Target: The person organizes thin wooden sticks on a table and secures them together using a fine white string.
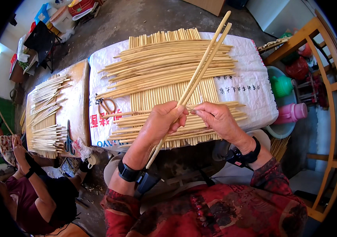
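My left hand [167, 119] is closed round two long, pale peeled sticks [201, 71] that cross at a narrow angle and slant from upper right to lower left. Close beside it, my right hand [216, 120] pinches a thin strand [191, 109] that runs toward the sticks at my left fist; its far end is hidden by the fingers. Beneath both hands lies a mat of short sticks in a row [152, 96]. Longer sticks [156, 65] lie across its far part, and another group [137, 129] lies across the near part.
A white printed sheet covers the table [249, 96]. Scissors [107, 106] lie at its left. On the adjoining left table are more sticks [48, 138] and dark-handled scissors [69, 138]; a person [30, 185] sits there holding a stick. A basin [281, 128] and wooden frame [328, 158] stand right.
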### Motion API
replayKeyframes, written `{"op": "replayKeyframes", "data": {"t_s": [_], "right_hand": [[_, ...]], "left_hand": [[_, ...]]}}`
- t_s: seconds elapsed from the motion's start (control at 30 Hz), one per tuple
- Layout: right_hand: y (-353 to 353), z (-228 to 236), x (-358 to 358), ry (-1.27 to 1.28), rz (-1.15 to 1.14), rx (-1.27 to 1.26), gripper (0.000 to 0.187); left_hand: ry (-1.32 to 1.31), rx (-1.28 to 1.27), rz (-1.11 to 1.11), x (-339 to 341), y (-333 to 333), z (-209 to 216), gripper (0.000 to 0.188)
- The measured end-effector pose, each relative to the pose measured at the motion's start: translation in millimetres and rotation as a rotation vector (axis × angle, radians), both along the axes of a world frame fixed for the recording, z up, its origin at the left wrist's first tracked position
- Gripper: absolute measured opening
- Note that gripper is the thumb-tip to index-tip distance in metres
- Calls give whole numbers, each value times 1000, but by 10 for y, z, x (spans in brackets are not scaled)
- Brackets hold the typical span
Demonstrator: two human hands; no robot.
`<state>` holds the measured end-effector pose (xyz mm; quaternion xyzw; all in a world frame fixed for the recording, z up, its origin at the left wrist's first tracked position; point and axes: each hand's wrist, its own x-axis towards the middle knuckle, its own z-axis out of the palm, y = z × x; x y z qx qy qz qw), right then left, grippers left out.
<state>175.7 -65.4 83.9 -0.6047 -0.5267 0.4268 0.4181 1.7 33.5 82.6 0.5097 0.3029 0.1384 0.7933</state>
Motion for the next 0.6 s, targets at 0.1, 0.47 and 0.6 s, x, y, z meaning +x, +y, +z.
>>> {"op": "replayKeyframes", "data": {"t_s": [0.1, 0.47, 0.6], "right_hand": [[15, -1, -40, 4, -27, 14, 15], [61, -77, -71, 45, -27, 43, 15], [98, 0, -78, 86, -34, -10, 14]], "left_hand": [[-10, 6, -11, -7, 2, -19, 24], [85, 285, -66, -3, -36, 17, 25], [123, 445, -57, -13, -23, 31, 23]]}}
